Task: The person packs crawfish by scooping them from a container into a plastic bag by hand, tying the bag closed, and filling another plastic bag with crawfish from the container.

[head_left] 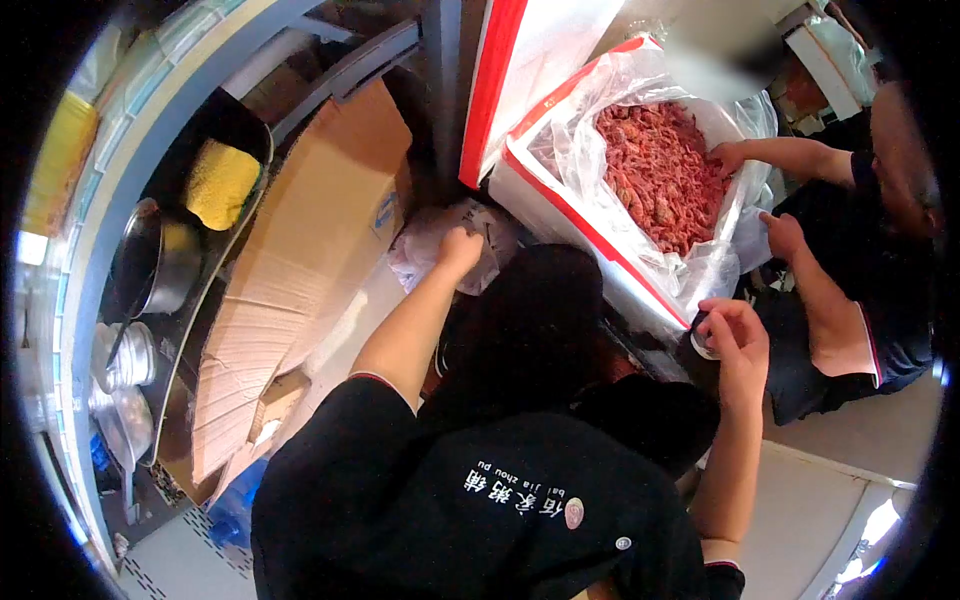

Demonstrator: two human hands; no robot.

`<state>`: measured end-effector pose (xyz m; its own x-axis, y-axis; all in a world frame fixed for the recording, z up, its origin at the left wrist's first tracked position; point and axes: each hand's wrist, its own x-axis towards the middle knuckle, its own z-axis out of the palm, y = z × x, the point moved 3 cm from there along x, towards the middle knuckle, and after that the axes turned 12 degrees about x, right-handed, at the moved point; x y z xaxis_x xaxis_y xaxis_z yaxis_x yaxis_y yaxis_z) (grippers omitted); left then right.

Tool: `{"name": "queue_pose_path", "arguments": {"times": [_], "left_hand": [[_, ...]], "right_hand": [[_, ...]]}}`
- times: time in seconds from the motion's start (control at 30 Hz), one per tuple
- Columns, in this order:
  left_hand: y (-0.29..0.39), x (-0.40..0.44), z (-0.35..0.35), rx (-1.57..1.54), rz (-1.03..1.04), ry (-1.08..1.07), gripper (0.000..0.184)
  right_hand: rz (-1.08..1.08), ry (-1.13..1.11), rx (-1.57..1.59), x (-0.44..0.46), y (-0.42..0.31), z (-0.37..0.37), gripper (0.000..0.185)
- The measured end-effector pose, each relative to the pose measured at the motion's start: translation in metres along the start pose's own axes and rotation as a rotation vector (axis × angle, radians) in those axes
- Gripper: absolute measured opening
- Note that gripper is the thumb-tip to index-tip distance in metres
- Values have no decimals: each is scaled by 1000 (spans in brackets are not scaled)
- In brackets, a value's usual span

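My left hand (pixel 459 252) is closed on the top of a clear plastic bag (pixel 490 235), beside the cardboard; what the bag holds I cannot make out. My right hand (pixel 735 335) is raised near the front corner of a white foam box (pixel 570 215) with red edging. Its fingers are curled at a small round dark thing with a pale rim (pixel 703 338), whose kind is unclear. Clear plastic lines the box, which holds a heap of reddish shellfish (pixel 660 180) that look like crayfish. A co-worker's hand (pixel 728 158) touches the heap's far side.
A co-worker (pixel 850 240) in black sits at the right, the other hand (pixel 783 236) by the box liner. Bent cardboard (pixel 300 270) stands at my left. Beyond it, a shelf carries a metal pot (pixel 170 262) and a yellow sponge-like block (pixel 222 186).
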<state>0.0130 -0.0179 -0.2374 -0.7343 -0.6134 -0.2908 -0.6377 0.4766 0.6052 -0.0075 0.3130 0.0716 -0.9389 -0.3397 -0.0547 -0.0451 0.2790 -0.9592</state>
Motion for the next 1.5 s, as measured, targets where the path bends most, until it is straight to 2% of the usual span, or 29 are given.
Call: {"name": "queue_pose_path", "arguments": {"times": [0.1, 0.13, 0.2, 0.23, 0.33, 0.37, 0.43, 0.6, 0.67, 0.73, 0.77, 0.83, 0.87, 0.93, 0.97, 1.0, 1.03, 1.07, 1.13, 1.17, 1.27, 1.3, 1.37, 1.4, 1.47, 1.5], "left_hand": [[26, 3, -6, -38, 49, -25, 37], [34, 0, -10, -119, -18, -57, 36], [43, -3, -28, 103, 85, 20, 32], [32, -7, -36, 103, 57, 33, 32], [-3, -41, -65, -293, 1, 71, 32], [-38, -39, -50, -568, -58, -35, 31], [-17, -94, -100, -1026, -237, -60, 26], [-55, -127, -117, -898, -283, -26, 23], [-66, -139, -119, -875, -314, -23, 21], [-95, -150, -112, -1027, -443, 153, 20], [-109, -152, -111, -1015, -438, 145, 20], [-150, -155, -106, -1186, -605, 260, 22], [-173, -157, -98, -1175, -643, 292, 23], [-239, -145, -68, -1185, -710, 278, 25], [-231, -146, -68, -1225, -744, 337, 25], [-241, -143, -57, -1218, -738, 413, 26], [-264, -139, -47, -1113, -761, 372, 24], [-253, -135, -45, -1217, -682, 341, 21], [-224, -139, -56, -1016, -692, 352, 19], [-207, -141, -63, -914, -701, 358, 20], [-260, -116, -38, -994, -602, 364, 25], [-274, -114, -36, -1004, -576, 358, 25], [-278, -99, -32, -573, -568, 3, 34], [-260, -88, -36, -582, -539, 5, 34], [-232, -90, -52, -154, -673, -128, 43], [-256, -65, -46, 76, -511, -79, 42]], "right_hand": [[27, 53, -8, -5, 14, -14, 11], [40, 86, -10, -7, 18, -18, 13], [72, 124, -17, -10, 23, -25, 15], [68, 143, -6, -12, 25, -28, 15], [32, 136, 62, -11, 36, -43, 12], [58, 157, 57, -11, 39, -45, 11], [120, 203, 79, -11, 46, -48, 8], [153, 191, 195, 2, 56, -42, 9], [123, 122, 108, 6, 53, -32, 10], [103, 136, 124, 6, 57, -29, 10], [83, 107, 120, 6, 58, -27, 9], [67, 92, 104, 5, 57, -22, 10], [65, 111, 107, 5, 60, -22, 10], [98, 77, 80, 4, 72, -23, 10], [107, 82, 93, 2, 74, -22, 11], [121, 96, 99, 0, 74, -19, 11], [121, 94, 84, -2, 71, -16, 12], [124, 92, 69, -2, 68, -17, 12], [165, 51, 154, 2, 73, -21, 13], [151, 101, 158, -4, 73, -24, 13], [56, 110, 207, -6, 75, -31, 11], [117, 122, 222, -10, 82, -32, 12], [232, 123, 320, -17, 90, -33, 14], [216, 119, 281, -16, 96, -35, 13], [247, 79, 244, -15, 94, -43, 19], [232, 91, 241, -9, 94, -45, 19]]}}
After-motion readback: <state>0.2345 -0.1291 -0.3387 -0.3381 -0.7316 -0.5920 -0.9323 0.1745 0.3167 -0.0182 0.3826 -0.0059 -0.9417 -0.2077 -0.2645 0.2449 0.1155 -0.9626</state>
